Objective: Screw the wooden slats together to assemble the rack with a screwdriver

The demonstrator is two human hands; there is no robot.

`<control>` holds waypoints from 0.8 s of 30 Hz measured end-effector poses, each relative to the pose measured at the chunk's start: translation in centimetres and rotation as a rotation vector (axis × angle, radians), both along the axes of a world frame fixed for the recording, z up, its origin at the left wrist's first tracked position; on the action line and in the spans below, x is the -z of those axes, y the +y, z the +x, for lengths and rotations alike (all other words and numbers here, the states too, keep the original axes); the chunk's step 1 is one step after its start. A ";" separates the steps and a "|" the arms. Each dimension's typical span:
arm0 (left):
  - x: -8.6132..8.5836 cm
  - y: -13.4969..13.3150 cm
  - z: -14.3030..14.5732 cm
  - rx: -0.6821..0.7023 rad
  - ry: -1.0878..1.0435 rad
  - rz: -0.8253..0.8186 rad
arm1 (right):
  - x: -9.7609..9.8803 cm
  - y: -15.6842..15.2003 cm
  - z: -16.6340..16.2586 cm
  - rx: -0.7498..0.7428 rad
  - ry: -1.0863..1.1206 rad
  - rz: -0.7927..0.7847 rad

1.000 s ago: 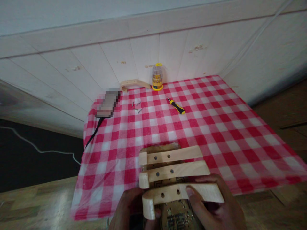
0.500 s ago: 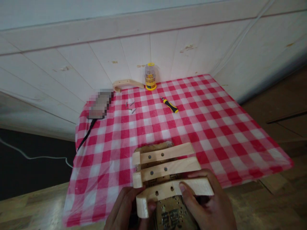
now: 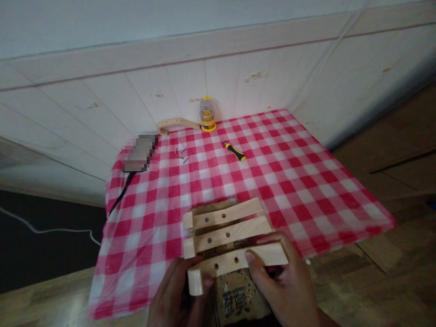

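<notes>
A pale wooden hook (image 3: pixel 226 262) with two screw holes lies across a brown board (image 3: pixel 262 306) that bears carved marks. My right hand (image 3: pixel 284 279) grips this hook toward its straight end, thumb pressed on top and fingers behind. At its curled end, my left hand (image 3: pixel 177 290) is closed round the hook and the board's edge; some fingertips are hidden underneath. Farther along the board are two more hooks, a middle one (image 3: pixel 250 229) and a far one (image 3: pixel 240 210), each with two screw heads in it.
Beyond the board, a screwdriver (image 3: pixel 234 151) and several loose screws (image 3: pixel 185 160) lie on the red-and-white checked tablecloth (image 3: pixel 289 181). Against the wall stand a clear-and-yellow bit container (image 3: pixel 208 116) and another wooden hook (image 3: pixel 177 122). A blurred-out flat object (image 3: pixel 140 153) with a black strap is at left.
The view has shifted, so the table, the board and the hands appear slightly farther left. Both hands keep the same grip on the near hook.
</notes>
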State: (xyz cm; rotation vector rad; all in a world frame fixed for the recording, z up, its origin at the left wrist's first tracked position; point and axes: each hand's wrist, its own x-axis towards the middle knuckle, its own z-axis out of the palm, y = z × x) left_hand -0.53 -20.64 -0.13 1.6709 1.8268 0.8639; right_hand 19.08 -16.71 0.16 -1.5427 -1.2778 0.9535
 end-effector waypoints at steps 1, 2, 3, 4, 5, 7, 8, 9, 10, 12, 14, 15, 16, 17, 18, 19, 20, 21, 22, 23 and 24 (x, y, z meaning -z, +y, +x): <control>0.0 0.0 -0.1 0.013 -0.017 -0.019 | -0.1 0.0 -0.1 0.003 0.003 -0.014; 0.0 0.0 -0.2 0.027 -0.025 -0.040 | -0.3 0.1 -0.1 0.005 0.007 -0.034; 0.0 0.0 -0.3 0.037 -0.029 -0.061 | -0.4 0.1 -0.2 0.009 0.010 -0.046; 0.0 0.0 -0.4 0.038 -0.029 -0.077 | -0.4 0.0 -0.2 0.015 0.012 -0.048; -0.1 -0.1 -0.4 0.034 -0.030 -0.087 | -0.4 0.0 -0.3 0.020 0.013 -0.040; -0.1 -0.2 -0.3 0.010 -0.041 -0.085 | -0.1 -0.1 -0.4 0.036 0.014 -0.009; -0.1 -0.2 -0.2 0.004 -0.052 -0.079 | 0.1 -0.1 -0.5 0.044 0.014 0.002; 0.0 -0.3 -0.1 -0.001 -0.066 -0.073 | 0.3 -0.2 -0.5 0.054 0.016 0.010; 0.0 -0.3 0.0 -0.003 -0.080 -0.069 | 0.5 -0.2 -0.6 0.060 0.019 0.013; 0.1 -0.2 0.2 -0.010 -0.100 -0.071 | 0.7 -0.3 -0.6 0.066 0.025 0.014; 0.1 -0.2 0.5 -0.029 -0.097 -0.069 | 0.8 -0.3 -0.5 0.057 0.032 0.016; 0.1 -0.1 0.7 -0.036 -0.086 -0.068 | 0.8 -0.3 -0.5 0.052 0.035 0.019; 0.1 -0.1 0.8 -0.042 -0.068 -0.063 | 0.8 -0.2 -0.5 0.049 0.036 0.024; 0.0 -0.1 0.9 -0.045 -0.046 -0.054 | 0.7 -0.2 -0.5 0.048 0.035 0.029; -0.1 0.0 1.1 -0.045 -0.020 -0.035 | 0.7 -0.2 -0.5 0.049 0.034 0.032; -0.1 0.0 1.2 -0.039 0.013 -0.011 | 0.6 -0.1 -0.5 0.050 0.031 0.032; -0.2 0.0 1.2 -0.033 0.055 0.018 | 0.6 -0.1 -0.5 0.053 0.027 0.032; -0.3 0.1 1.3 -0.031 0.105 0.052 | 0.5 0.0 -0.5 0.052 0.025 0.031; -0.3 0.1 1.3 -0.031 0.162 0.080 | 0.5 0.0 -0.5 0.048 0.025 0.030; -0.3 0.1 1.3 -0.035 0.221 0.095 | 0.5 0.0 -0.5 0.042 0.025 0.030; -0.4 0.2 1.3 -0.042 0.271 0.094 | 0.4 0.1 -0.5 0.038 0.025 0.031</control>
